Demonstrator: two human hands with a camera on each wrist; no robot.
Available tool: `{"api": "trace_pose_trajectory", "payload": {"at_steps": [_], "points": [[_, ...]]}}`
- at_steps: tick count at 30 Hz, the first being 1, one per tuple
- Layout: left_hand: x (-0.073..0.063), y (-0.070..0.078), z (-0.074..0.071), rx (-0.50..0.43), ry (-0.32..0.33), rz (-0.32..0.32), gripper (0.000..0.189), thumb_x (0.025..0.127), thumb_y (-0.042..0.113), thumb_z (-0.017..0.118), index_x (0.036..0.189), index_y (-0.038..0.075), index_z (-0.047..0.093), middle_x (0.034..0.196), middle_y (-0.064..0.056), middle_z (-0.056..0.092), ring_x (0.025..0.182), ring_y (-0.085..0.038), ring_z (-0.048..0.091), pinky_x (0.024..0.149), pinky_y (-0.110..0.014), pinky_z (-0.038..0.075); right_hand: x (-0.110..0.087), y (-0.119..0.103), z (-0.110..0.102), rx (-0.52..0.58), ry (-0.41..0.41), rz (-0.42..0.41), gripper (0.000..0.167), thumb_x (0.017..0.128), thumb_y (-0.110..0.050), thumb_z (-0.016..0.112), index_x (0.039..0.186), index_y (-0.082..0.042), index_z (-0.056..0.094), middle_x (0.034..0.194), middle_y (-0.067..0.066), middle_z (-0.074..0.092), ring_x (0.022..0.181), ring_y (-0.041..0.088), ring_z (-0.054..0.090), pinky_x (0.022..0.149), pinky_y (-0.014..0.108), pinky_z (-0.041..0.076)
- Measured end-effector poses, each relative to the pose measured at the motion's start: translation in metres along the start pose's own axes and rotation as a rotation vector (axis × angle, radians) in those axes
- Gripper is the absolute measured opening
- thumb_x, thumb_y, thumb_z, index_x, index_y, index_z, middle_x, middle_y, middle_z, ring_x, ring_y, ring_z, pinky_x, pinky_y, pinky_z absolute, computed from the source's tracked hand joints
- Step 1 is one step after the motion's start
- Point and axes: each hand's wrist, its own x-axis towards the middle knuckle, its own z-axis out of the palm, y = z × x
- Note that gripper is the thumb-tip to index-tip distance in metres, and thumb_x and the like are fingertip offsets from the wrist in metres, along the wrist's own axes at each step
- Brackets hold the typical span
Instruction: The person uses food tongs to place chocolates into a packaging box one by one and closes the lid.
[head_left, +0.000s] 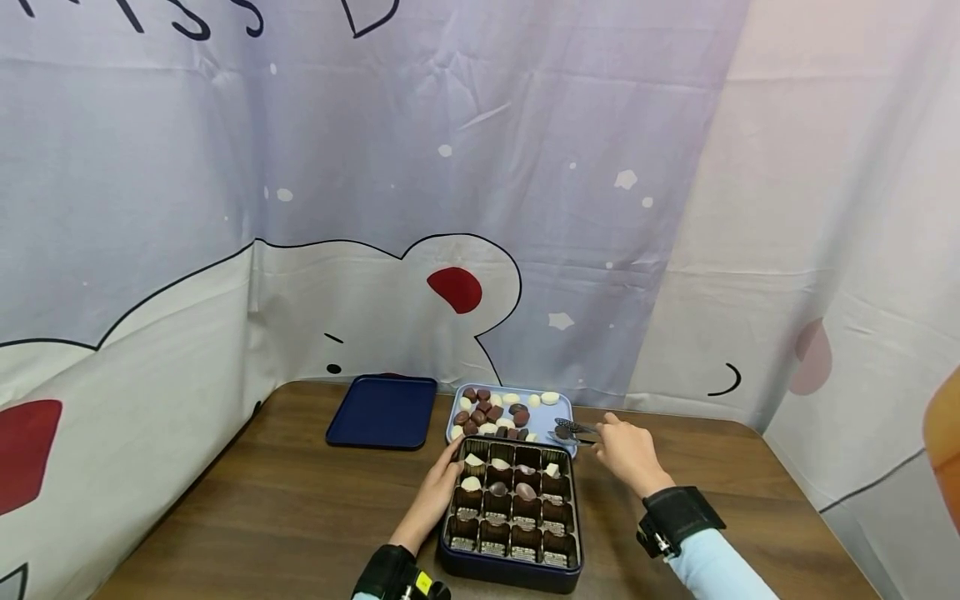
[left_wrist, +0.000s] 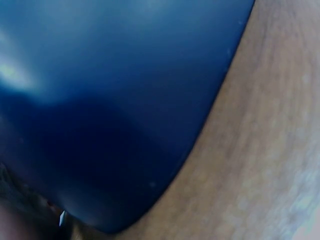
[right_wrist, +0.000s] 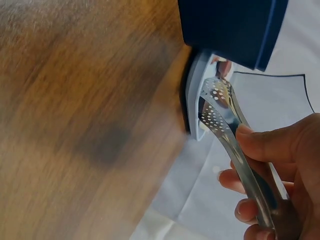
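Note:
A dark blue chocolate box with a brown divided insert stands on the table. White and brown chocolates sit in its back rows; the front compartments hold none. My left hand holds the box's left side, fingertips at the far left corner. In the left wrist view the box's blue wall hides most of that hand. My right hand grips metal tongs with perforated tips. Those tips are over the right end of a light blue tray, around a dark round chocolate.
Assorted dark, brown and white chocolates crowd the tray behind the box. To its left lies a flat dark blue lid. A printed curtain hangs right behind the wooden table.

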Motion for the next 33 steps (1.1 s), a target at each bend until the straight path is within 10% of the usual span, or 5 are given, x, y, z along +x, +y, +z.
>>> {"api": "trace_pose_trajectory", "payload": {"at_steps": [33], "points": [[0.001, -0.002, 0.000, 0.002, -0.010, -0.005, 0.050, 0.102, 0.016, 0.035, 0.151, 0.012, 0.027, 0.153, -0.025, 0.025, 0.138, -0.044, 0.026, 0.107, -0.062, 0.027, -0.008, -0.008, -0.068, 0.075, 0.038, -0.027, 0.025, 0.082, -0.020, 0.072, 0.105, -0.010, 0.073, 0.074, -0.003, 0.047, 0.056, 0.010, 0.045, 0.046, 0.025, 0.031]]}}
